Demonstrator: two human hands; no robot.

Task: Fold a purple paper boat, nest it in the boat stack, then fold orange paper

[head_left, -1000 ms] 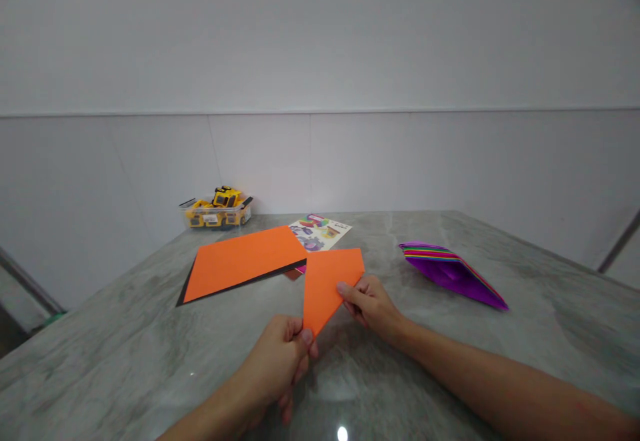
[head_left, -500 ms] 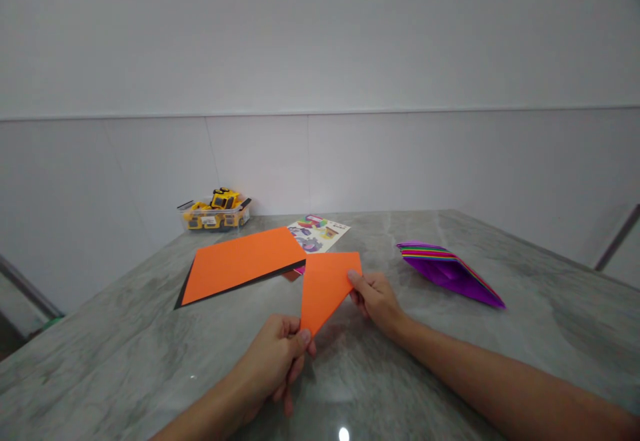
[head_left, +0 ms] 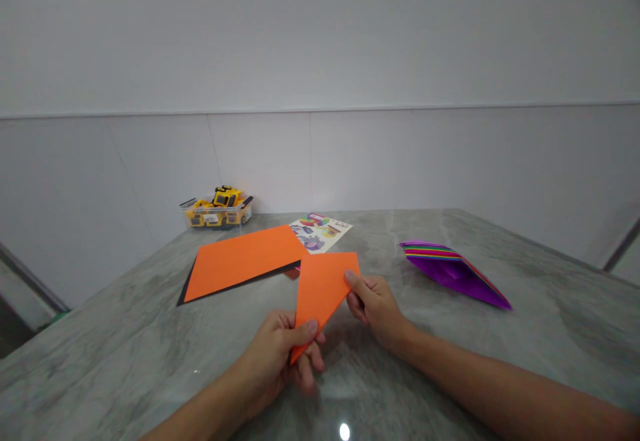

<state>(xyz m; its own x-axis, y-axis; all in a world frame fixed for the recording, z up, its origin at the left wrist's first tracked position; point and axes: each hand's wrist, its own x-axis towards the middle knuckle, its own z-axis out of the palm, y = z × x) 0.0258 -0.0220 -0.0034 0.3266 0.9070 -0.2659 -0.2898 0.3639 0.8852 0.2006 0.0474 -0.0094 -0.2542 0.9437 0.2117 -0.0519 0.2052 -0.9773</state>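
A folded piece of orange paper [head_left: 324,287], narrowing to a point at its near end, is held up above the table between both hands. My left hand [head_left: 285,351] pinches it close to the pointed end, thumb on top and fingers beneath. At the right edge my right hand [head_left: 375,304] grips it, thumb on the upper face and the other fingers behind. Beyond it to the left, a large orange sheet [head_left: 245,261] lies over a black one [head_left: 187,287] whose edge shows.
A grey marbled table [head_left: 240,374] reaches the white wall. On the right lies a stack of folded coloured papers [head_left: 455,277], purple outermost. Farther back are a printed picture sheet [head_left: 323,233] and a clear plastic box [head_left: 217,217] with yellow toy vehicles [head_left: 227,195].
My left hand has shifted its pinch up along the folded orange paper, so the pointed tip now shows past the thumb. The right hand keeps its hold.
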